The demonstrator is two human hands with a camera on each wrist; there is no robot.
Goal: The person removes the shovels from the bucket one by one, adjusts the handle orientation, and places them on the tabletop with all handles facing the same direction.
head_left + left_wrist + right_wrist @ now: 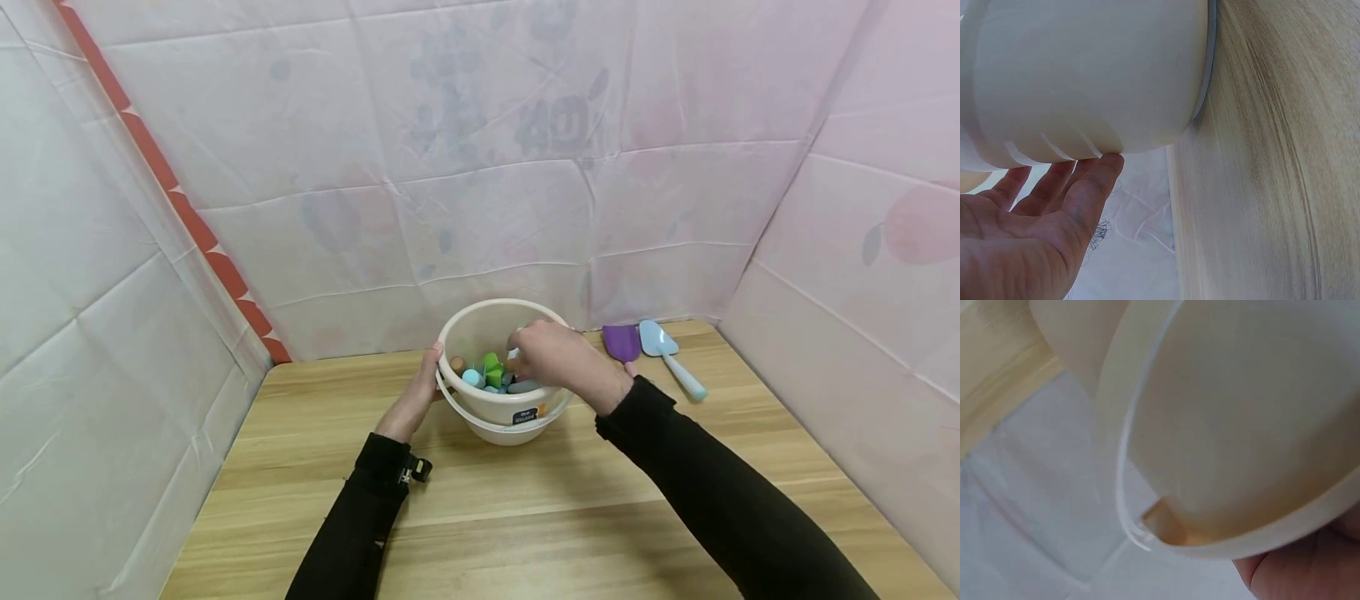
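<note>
A cream plastic bucket (498, 408) stands on the wooden table (525, 517). Small coloured toys lie inside it, among them a green piece (492, 364) and a light blue cylinder (472, 377). My left hand (418, 390) rests against the bucket's left wall. In the left wrist view its straight fingers (1094, 178) touch the bucket (1085, 75) wall. My right hand (551, 357) reaches over the right rim, fingers curled down among the toys; what they hold is hidden. In the right wrist view only the bucket (1241, 425) rim and a bit of the right hand (1300, 575) show.
A purple scoop (622, 342) and a light blue toy shovel (663, 348) lie on the table right of the bucket, near the back. Pale sheeting walls close off the left, back and right sides. Bare wood stretches in front of the bucket.
</note>
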